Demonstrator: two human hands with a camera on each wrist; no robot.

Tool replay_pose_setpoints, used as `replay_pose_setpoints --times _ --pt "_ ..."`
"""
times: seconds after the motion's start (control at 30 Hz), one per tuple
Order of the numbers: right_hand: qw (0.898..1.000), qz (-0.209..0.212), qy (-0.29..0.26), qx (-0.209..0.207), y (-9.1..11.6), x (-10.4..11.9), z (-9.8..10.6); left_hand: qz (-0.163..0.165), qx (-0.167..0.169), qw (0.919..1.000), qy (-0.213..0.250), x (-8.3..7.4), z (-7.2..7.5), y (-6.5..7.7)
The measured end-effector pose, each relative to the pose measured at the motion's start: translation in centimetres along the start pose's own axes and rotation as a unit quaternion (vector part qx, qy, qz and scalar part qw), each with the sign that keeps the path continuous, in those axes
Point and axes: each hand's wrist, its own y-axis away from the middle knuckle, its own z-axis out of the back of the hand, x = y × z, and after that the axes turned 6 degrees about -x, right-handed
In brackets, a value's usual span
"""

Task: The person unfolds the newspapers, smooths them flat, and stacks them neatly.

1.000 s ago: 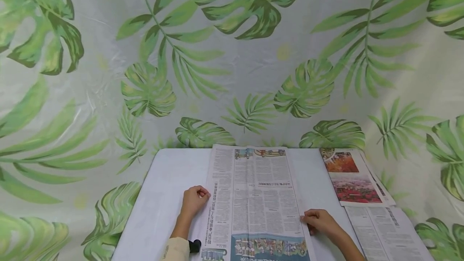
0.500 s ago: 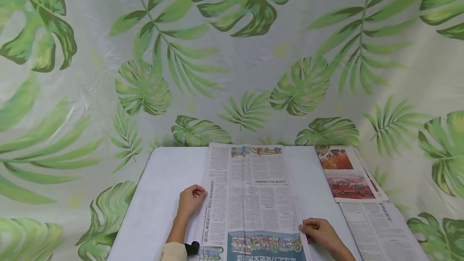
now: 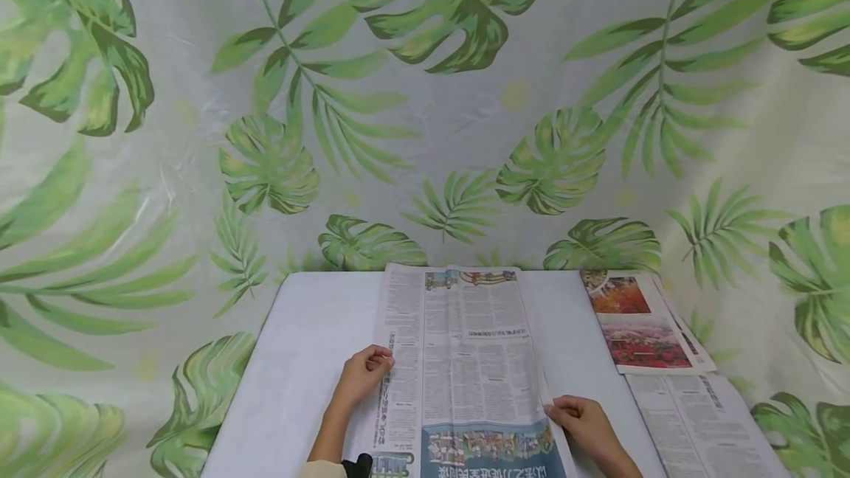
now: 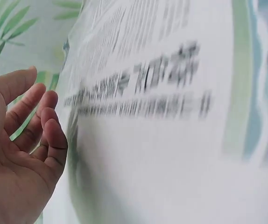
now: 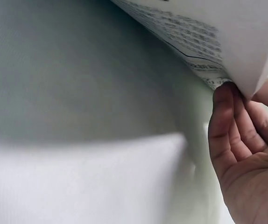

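A printed newspaper (image 3: 478, 367) lies lengthwise down the middle of the white table, with a blue illustrated band near its front. At its right edge, my right hand (image 3: 587, 426) pinches the paper between thumb and fingers. Seen from the right wrist, that hand (image 5: 250, 140) lifts the newspaper's edge (image 5: 194, 42) off the surface. My left hand (image 3: 364, 375) is by the left edge. In the left wrist view, the left hand (image 4: 26, 140) has loosely bent fingers, the thumb apart and no paper between them; the newspaper (image 4: 148, 93) is close beside it.
More newspaper sheets lie at the table's right side: one with colour flower photos (image 3: 644, 341) over a text page (image 3: 690, 419). The white table (image 3: 299, 338) shows on both sides of the middle newspaper. Behind it hangs a leaf-patterned curtain (image 3: 451, 124).
My left hand has shifted slightly right, its fingertips now over the newspaper's left edge. The right hand keeps its pinch on the right edge, which now looks a little raised.
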Motion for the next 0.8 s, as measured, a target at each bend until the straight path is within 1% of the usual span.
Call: replay_pose_setpoints --times 0.13,0.27,0.43,0.6,0.7,0.8 --pt "1.0 0.003 -0.001 -0.015 -0.2 0.4 -0.4 -0.025 0.032 0.9991 0.009 -1.3 -1.4 0.6" --pt "1.0 0.005 -0.001 -0.02 -0.5 0.6 -0.7 -0.048 0.06 0.9966 0.029 -2.9 -2.9 1.1" --pt "1.0 0.017 -0.001 -0.021 -0.5 0.9 -0.8 -0.072 0.084 0.9922 0.057 -4.9 -5.0 1.5" --pt "0.999 0.021 -0.004 -0.027 -0.5 1.3 -1.0 -0.084 0.106 0.9883 0.07 -6.4 -7.6 2.2" --pt "0.999 0.025 -0.006 -0.025 -0.4 1.4 -1.2 -0.076 0.134 0.9844 0.086 -7.1 -9.0 3.0" --pt "0.999 0.034 -0.006 -0.019 -0.2 1.5 -1.5 -0.068 0.164 0.9787 0.103 -7.7 -10.3 3.9"
